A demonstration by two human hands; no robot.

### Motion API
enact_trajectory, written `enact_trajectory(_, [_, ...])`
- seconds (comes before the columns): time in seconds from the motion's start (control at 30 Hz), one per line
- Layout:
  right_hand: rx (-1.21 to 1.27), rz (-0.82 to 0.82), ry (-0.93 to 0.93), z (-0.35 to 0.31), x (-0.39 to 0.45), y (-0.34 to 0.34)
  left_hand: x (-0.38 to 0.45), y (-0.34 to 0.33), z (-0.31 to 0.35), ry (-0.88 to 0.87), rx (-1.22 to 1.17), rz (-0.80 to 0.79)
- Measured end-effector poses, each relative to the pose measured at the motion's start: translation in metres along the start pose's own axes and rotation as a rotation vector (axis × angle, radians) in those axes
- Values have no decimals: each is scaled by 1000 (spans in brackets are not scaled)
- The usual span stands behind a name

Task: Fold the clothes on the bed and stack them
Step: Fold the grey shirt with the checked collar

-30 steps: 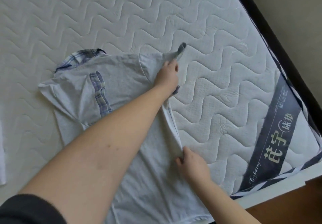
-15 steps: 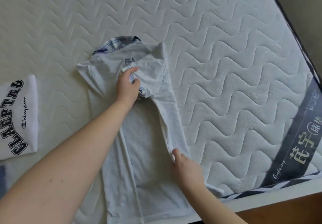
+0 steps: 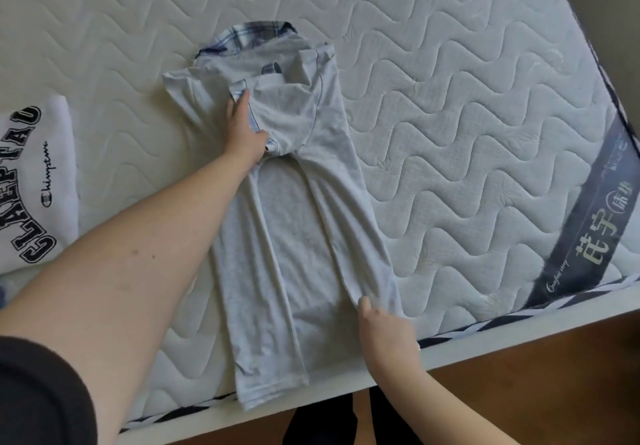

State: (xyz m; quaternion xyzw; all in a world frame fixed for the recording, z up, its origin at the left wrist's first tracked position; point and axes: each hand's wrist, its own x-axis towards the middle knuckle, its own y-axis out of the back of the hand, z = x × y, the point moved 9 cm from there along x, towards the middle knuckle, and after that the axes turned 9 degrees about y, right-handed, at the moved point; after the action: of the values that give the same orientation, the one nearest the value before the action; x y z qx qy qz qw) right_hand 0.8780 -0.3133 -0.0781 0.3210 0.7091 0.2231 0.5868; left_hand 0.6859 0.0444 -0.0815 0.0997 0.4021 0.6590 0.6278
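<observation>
1. Grey shirt (image 3: 294, 236) lies lengthwise on the mattress (image 3: 450, 98), both sides folded inward.
2. Left hand (image 3: 244, 129) presses the folded sleeve, fingers straight.
3. Right hand (image 3: 382, 327) pinches the shirt's right fold.
4. White printed shirt (image 3: 31, 181) lies folded, well left.

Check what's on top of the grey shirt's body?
Folded on the grey shirt: both side panels and the right sleeve, the left hand resting there. Its front is hidden.

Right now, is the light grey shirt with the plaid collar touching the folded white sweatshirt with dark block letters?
Apart. The head view shows bare quilted mattress between the grey shirt and the white sweatshirt.
</observation>
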Motion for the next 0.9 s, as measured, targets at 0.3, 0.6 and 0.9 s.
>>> enact_trajectory(0.3, [-96, 266, 30, -41, -28, 4, -23, -17, -33, 216, -275, -85])
enact_trajectory(0.6, [-134, 333, 23, -57, -36, -18, -17, 29, -29, 63, -66, 117])
enact_trajectory(0.9, [-112, 110, -30, -38, -37, -65, -43, -11, -65, 271, -240, -149])
